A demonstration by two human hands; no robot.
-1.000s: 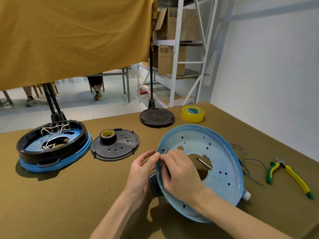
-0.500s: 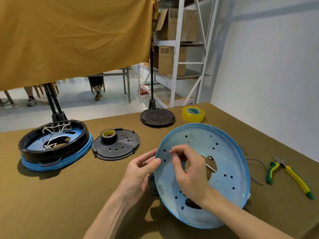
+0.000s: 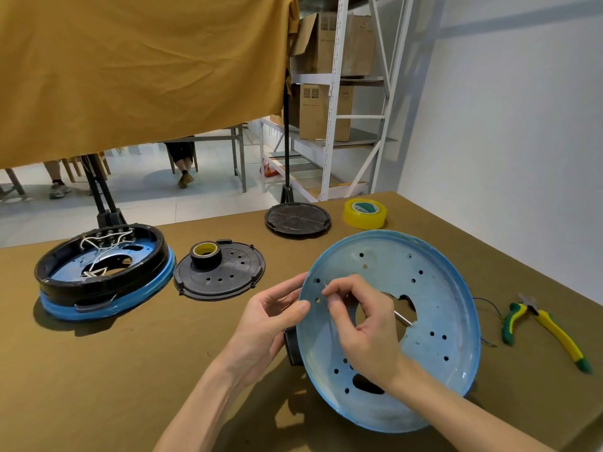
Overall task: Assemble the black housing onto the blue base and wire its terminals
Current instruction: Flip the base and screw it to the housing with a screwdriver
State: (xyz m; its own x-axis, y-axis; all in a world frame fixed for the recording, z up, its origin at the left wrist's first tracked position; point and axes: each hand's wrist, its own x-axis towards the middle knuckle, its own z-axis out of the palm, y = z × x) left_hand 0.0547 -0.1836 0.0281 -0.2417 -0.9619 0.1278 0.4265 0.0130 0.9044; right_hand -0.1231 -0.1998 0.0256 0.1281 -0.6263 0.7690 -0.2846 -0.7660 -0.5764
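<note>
While the left hand (image 3: 272, 316) grips the tilted blue base (image 3: 434, 288) by its left rim, the right hand (image 3: 362, 318) inside pinches a thin wire end (image 3: 325, 284) beside a hole.

No text, brand or number is legible anywhere. The upper cardboard box (image 3: 355, 44) on the shelf carries a triangular recycling-type symbol and a small dark printed square, and the lower cardboard box (image 3: 321, 109) shows two small printed squares, all too blurred to read. The yellow tape roll (image 3: 365, 213) has a green core label with unreadable print.
</note>
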